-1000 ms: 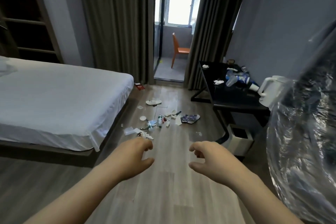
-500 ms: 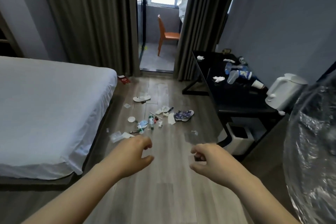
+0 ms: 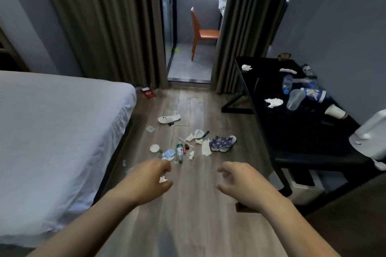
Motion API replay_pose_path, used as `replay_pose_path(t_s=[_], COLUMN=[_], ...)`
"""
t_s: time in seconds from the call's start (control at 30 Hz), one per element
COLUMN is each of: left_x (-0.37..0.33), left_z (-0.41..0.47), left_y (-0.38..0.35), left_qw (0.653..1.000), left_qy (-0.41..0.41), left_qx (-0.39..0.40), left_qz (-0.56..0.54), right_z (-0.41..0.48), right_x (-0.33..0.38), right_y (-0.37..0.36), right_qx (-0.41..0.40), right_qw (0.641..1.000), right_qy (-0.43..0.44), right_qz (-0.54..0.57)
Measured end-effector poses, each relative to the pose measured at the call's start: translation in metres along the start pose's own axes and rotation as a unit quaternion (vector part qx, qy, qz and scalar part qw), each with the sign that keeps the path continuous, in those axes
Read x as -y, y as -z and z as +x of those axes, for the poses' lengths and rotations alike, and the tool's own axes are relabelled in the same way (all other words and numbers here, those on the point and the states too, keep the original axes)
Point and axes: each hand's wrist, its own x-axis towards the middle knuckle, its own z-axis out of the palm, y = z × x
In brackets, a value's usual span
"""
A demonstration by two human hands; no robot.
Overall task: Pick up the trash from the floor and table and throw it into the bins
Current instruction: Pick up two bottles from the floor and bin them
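Trash lies scattered on the wooden floor ahead: a small plastic bottle, a blue face mask, crumpled tissues, a paper strip, a patterned blue wrapper, a white lid and a white slipper. The black table at right carries tissues, bottles and cups. A white bin stands under the table. My left hand and right hand hang in front of me with loosely curled fingers, holding nothing, short of the floor trash.
A bed with white sheets fills the left side. A white kettle sits on the table's near end. A red packet lies by the curtain. Beyond the open curtains an orange chair stands on the balcony.
The view has moved forward and tilted down toward the floor trash; the clear plastic bag at right has left the view. Both hands keep the same loose pose.
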Motion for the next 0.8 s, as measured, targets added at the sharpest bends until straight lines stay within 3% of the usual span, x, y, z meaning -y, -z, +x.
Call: replay_pose_path(t_s=[0.37,0.8], left_x=[0.052,0.2], left_z=[0.152,0.396], left_y=[0.013,0.012], left_qw=[0.998,0.99], left_qy=[0.039,0.073], left_qx=[0.036,0.111], left_qz=[-0.041,-0.046], right_z=[0.168,0.438], right_x=[-0.028,-0.023], right_y=[0.034,0.035], right_qx=[0.055,0.128], right_qw=[0.998,0.99], right_qy=[-0.011,-0.055], right_qz=[-0.004,-0.023])
